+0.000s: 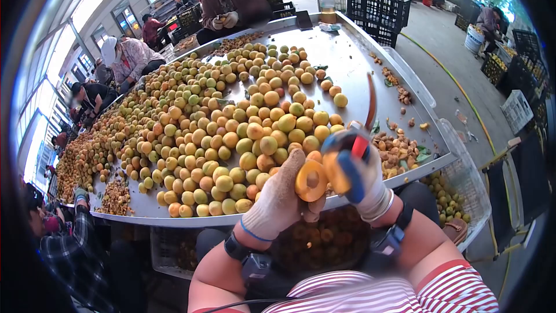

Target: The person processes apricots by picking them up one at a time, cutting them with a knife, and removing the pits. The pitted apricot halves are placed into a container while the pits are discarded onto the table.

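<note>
Over the near edge of the metal table, my left hand, in a pale work glove, is closed round an apricot half. Its cut face is turned up and shows the hollow at the centre. Close against it is a second orange apricot piece, blurred, at the blue fingertips of my right hand. That gloved right hand grips a hand tool with red and dark parts; a long, curved, reddish-brown piece rises above it. Many whole apricots lie on the table just beyond both hands.
Pits and scraps are heaped at the table's right edge. Below my hands sits a container of apricot pieces; a clear crate of fruit stands at right. A person works across the table, another at left.
</note>
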A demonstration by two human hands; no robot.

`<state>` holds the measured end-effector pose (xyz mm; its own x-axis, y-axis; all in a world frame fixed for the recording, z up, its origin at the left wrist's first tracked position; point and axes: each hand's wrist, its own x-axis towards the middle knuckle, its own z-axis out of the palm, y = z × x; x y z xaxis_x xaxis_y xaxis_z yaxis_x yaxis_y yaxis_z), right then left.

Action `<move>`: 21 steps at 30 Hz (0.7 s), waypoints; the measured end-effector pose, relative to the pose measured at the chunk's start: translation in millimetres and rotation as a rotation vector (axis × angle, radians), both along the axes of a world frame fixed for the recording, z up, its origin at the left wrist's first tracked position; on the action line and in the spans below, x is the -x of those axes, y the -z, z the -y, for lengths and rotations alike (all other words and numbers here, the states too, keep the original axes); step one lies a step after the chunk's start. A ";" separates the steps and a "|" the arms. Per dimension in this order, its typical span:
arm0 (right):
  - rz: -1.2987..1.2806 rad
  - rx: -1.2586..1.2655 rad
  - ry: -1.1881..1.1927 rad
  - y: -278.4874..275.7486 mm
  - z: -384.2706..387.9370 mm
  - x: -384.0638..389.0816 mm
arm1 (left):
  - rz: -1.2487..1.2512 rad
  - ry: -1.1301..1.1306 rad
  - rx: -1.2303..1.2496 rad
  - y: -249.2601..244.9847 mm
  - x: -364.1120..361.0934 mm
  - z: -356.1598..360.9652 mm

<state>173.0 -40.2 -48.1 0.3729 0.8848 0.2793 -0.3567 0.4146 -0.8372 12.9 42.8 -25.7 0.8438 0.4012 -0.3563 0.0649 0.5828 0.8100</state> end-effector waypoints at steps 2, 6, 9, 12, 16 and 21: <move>0.159 -0.042 0.177 4.0 -7.8 -8.8 | 0.074 0.018 0.062 -5.5 0.8 -0.1; -0.109 -0.047 0.006 8.0 -4.9 -23.9 | 0.232 0.140 0.072 -7.6 7.1 -4.0; -0.168 -0.029 -0.014 2.3 -2.2 -23.7 | 0.274 0.170 0.061 -6.1 9.3 -4.5; -0.041 0.011 0.054 -1.9 1.5 -25.1 | 0.403 0.080 0.043 -9.3 15.4 -11.0; 0.193 -0.096 -0.279 -7.1 1.5 -29.9 | 0.483 -0.102 -0.206 -20.3 28.3 -32.2; 0.354 0.238 -0.229 -27.1 10.6 -25.0 | 0.317 -0.253 -0.488 -27.6 24.0 -20.9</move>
<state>198.0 -50.8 -21.0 0.0794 0.9878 0.1341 -0.0928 0.1412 -0.9856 -11.0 63.7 2.0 0.7359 0.6556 0.1693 -0.3130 0.1077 0.9436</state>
